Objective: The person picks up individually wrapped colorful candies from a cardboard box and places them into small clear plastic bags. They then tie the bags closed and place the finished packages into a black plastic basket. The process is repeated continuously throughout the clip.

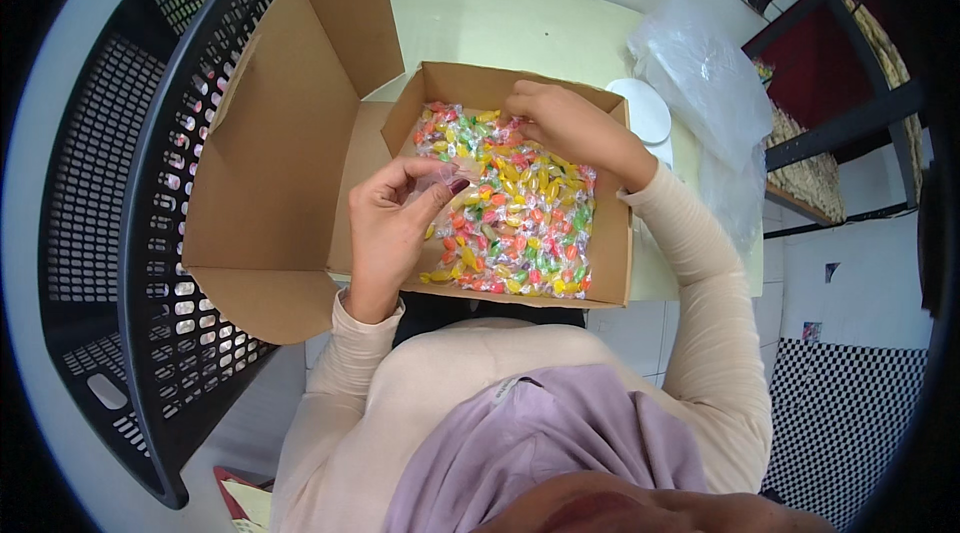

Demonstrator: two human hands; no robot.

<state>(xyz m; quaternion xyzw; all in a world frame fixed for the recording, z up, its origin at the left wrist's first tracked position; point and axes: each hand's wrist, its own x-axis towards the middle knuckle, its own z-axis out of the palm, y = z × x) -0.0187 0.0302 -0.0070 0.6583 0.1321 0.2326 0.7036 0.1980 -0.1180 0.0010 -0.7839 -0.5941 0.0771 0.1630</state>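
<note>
An open cardboard box (615, 263) on the table holds a heap of wrapped hard candies (525, 218), yellow, orange, red and green in clear twisted wrappers. Over the left part of the heap, my left hand (401, 206) pinches a small clear plastic bag (465, 171) between thumb and fingertips. My right hand (559, 116) reaches over the box's far side, its curled fingers down among the candies. Whether a candy is between those fingertips cannot be made out. The box's lid (285, 150) is folded back to the left.
A black perforated plastic basket (150, 233) stands at the left, close to the lid. Right of the box, on the pale table (510, 15), are a white kitchen scale (641, 111) and large clear plastic bags (705, 82). A dark-framed shelf (840, 127) is farther right.
</note>
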